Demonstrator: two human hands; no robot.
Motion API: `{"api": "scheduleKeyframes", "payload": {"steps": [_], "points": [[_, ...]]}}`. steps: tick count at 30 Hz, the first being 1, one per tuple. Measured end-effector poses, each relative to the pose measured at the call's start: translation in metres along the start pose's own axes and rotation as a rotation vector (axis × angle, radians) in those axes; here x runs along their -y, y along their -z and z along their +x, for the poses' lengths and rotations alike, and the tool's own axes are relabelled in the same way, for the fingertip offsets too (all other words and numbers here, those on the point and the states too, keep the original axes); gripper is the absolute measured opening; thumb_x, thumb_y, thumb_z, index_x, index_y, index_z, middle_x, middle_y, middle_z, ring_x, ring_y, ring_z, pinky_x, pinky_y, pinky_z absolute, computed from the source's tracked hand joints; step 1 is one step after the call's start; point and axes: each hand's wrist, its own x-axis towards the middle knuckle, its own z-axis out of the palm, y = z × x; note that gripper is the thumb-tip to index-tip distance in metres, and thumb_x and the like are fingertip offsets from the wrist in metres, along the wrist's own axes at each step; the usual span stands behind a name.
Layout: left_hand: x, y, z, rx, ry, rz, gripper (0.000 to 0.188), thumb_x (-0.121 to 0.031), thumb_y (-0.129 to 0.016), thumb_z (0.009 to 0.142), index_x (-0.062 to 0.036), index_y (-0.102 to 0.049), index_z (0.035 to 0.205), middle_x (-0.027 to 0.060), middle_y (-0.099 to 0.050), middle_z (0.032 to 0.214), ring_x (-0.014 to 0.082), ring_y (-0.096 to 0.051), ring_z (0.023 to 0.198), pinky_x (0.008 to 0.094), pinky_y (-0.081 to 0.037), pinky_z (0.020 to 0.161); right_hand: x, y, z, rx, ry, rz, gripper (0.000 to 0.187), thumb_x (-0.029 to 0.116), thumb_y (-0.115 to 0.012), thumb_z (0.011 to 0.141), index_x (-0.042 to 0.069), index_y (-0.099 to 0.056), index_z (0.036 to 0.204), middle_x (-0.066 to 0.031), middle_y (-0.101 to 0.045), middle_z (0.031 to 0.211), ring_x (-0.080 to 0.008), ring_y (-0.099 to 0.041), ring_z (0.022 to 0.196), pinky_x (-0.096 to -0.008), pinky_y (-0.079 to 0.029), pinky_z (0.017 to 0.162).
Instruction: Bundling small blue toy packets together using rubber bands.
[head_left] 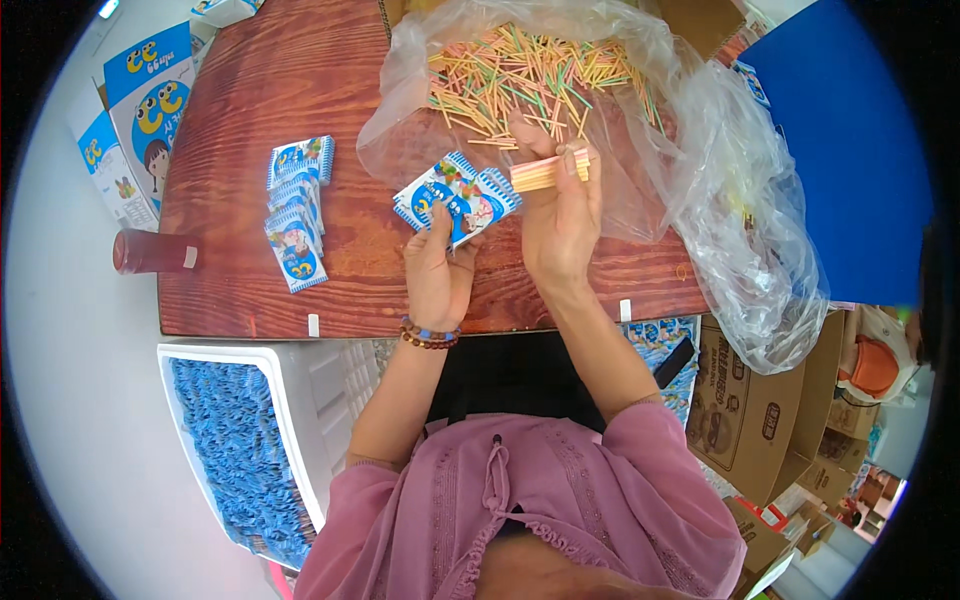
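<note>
Over the wooden table, my left hand (438,265) is closed on a few small blue-and-white packets (440,192), fanned out with the thumb on top. To its right, my right hand (562,225) grips a short bundle of thin pink and yellow sticks (545,174) between thumb and fingers, close beside the packets. Beyond my hands, a loose heap of thin pastel sticks (540,80) lies on a clear plastic bag (395,125). On the left part of the table, a row of overlapping packets (295,215) of the same kind lies flat.
A reddish-brown cylinder (155,251) lies at the table's left edge. Below left stands a white bin (280,400) full of blue packets. Printed cartons (150,110) stand at far left. Crumpled plastic hangs over the table's right edge, near a blue panel (840,150) and a cardboard box (750,400).
</note>
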Motion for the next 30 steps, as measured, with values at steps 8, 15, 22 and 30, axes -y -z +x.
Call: {"api": "scheduleKeyframes", "payload": {"steps": [8, 15, 22, 30], "points": [[-0.003, 0.004, -0.003, 0.029, -0.044, -0.005, 0.023, -0.022, -0.052, 0.098, -0.0037, -0.063, 0.107, 0.0045, -0.066, 0.109, 0.0150, -0.063, 0.098, 0.0334, -0.051, 0.087, -0.012, -0.008, -0.013, -0.006, 0.015, -0.145, 0.012, 0.015, -0.038, 0.100, 0.006, -0.044, 0.106, -0.0272, -0.054, 0.123, -0.0257, -0.054, 0.114, -0.0367, -0.040, 0.097], [-0.005, 0.008, 0.001, 0.041, -0.050, -0.070, 0.026, -0.022, -0.051, 0.098, -0.0027, -0.061, 0.112, 0.0053, -0.065, 0.113, 0.0174, -0.061, 0.105, 0.0373, -0.048, 0.093, -0.012, -0.012, -0.021, 0.176, -0.042, -0.425, 0.025, 0.018, -0.039, 0.100, 0.003, -0.047, 0.118, -0.0227, -0.047, 0.135, -0.0251, -0.048, 0.122, -0.0362, -0.036, 0.103], [-0.008, 0.015, 0.003, 0.145, 0.028, -0.268, 0.036, -0.026, -0.055, 0.096, -0.0074, -0.051, 0.126, 0.0059, -0.057, 0.126, 0.0202, -0.054, 0.116, 0.0409, -0.044, 0.098, 0.002, 0.002, -0.004, 0.582, 0.005, -0.851, 0.044, 0.022, -0.047, 0.096, 0.000, -0.044, 0.135, -0.0173, -0.035, 0.146, -0.0298, -0.030, 0.138, -0.0384, -0.024, 0.112], [-0.009, 0.028, 0.005, 0.140, 0.069, -0.456, 0.038, -0.023, -0.059, 0.094, -0.0097, -0.049, 0.128, 0.0055, -0.057, 0.125, 0.0206, -0.054, 0.115, 0.0410, -0.045, 0.098, 0.000, -0.006, 0.006, 0.866, 0.139, -1.156, 0.047, 0.016, -0.061, 0.088, 0.003, -0.049, 0.132, -0.0141, -0.051, 0.133, -0.0236, -0.042, 0.129, -0.0395, -0.031, 0.108]]}}
